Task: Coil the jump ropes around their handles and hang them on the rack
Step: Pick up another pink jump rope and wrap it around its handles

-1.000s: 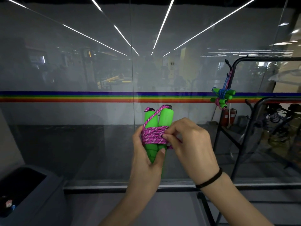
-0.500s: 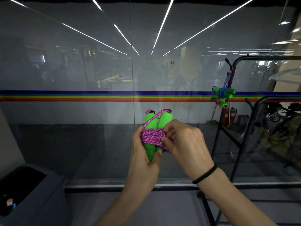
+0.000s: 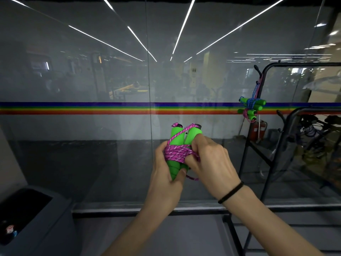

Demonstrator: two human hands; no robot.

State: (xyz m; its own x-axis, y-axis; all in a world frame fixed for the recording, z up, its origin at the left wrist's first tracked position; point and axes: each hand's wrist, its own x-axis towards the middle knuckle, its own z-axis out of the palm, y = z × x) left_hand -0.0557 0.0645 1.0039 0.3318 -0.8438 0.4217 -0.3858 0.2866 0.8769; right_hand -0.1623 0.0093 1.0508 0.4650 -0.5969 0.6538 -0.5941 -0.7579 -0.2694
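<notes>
Two green jump-rope handles stand side by side and upright, bound by a pink rope coil around their middle. My left hand grips the lower ends of the handles from the left. Against the coil's right side, my right hand pinches the pink rope, and a short loop of rope hangs below its fingers. A black rack stands at the right. Two coiled ropes with green handles hang from its hook by blue and pink cords.
A glass wall with a rainbow stripe runs straight ahead. A dark bin sits at the lower left. A second black rack frame stands further right, with gear behind it. A red fire extinguisher stands past the rack.
The bundle has sunk slightly lower. My right fingers shifted from the coil's front to its right side, and a loop of pink rope now shows below that hand.
</notes>
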